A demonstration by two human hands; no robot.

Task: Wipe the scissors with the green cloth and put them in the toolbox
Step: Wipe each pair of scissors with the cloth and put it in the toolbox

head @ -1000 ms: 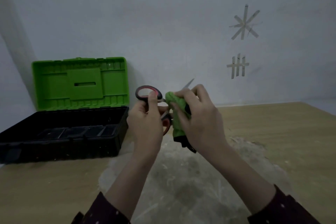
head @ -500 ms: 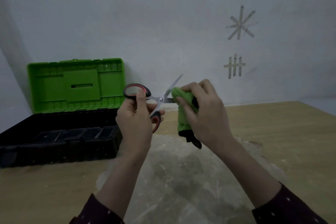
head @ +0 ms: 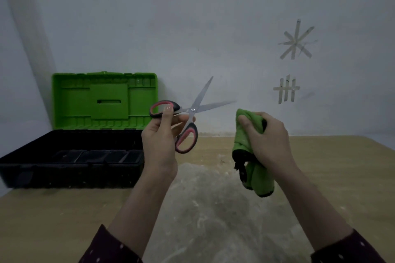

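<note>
My left hand [head: 160,139] grips the scissors [head: 193,111] by their red and black handles, held up above the table. The blades are spread apart and point up and to the right, bare. My right hand [head: 267,139] is closed on the bunched green cloth [head: 248,134], whose lower end with a black edge hangs down. A gap separates the cloth from the blade tips. The toolbox [head: 70,156] stands at the left with its green lid upright and its black base showing several small compartments.
The wooden table [head: 331,166] has a pale, dusty worn patch in the middle beneath my hands. A grey wall rises close behind, with tape marks at the right. The table's right corner lies at the far right.
The cloth has come off the blades: my right hand drew it to the right, and the scissors now show both blades spread wide. Both hands have moved apart.
</note>
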